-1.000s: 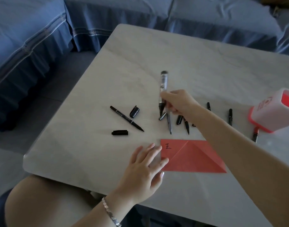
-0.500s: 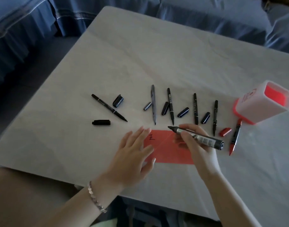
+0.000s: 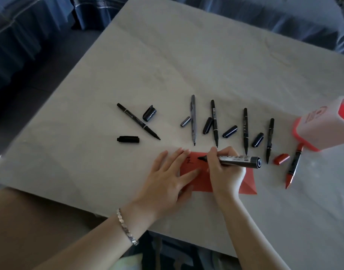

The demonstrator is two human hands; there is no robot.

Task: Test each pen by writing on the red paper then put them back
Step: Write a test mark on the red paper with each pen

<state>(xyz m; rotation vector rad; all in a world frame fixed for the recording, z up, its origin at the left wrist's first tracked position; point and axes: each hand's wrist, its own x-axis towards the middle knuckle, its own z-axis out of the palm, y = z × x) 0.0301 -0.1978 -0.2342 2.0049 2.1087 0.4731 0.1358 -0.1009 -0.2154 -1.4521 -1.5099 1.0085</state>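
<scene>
The red paper (image 3: 247,182) lies near the table's front edge, partly under both hands, with a black mark near its top left. My left hand (image 3: 167,182) presses flat on the paper's left part, fingers straight. My right hand (image 3: 223,172) grips a thick black marker (image 3: 239,159), its tip touching the paper beside the mark. Several uncapped pens lie in a row behind: a black pen (image 3: 138,121) at far left, a grey pen (image 3: 193,119), thin black pens (image 3: 214,121) and a red pen (image 3: 293,166) at right.
Loose caps lie among the pens, such as a black cap (image 3: 128,139) and a red cap (image 3: 281,159). A pink and red pen holder (image 3: 321,129) lies tipped at the right. The grey table (image 3: 167,55) has blue upholstered seating (image 3: 21,36) behind and left.
My right hand carried the thick marker from the pen row down to the red paper and set its tip on it. My left hand slid further onto the paper.
</scene>
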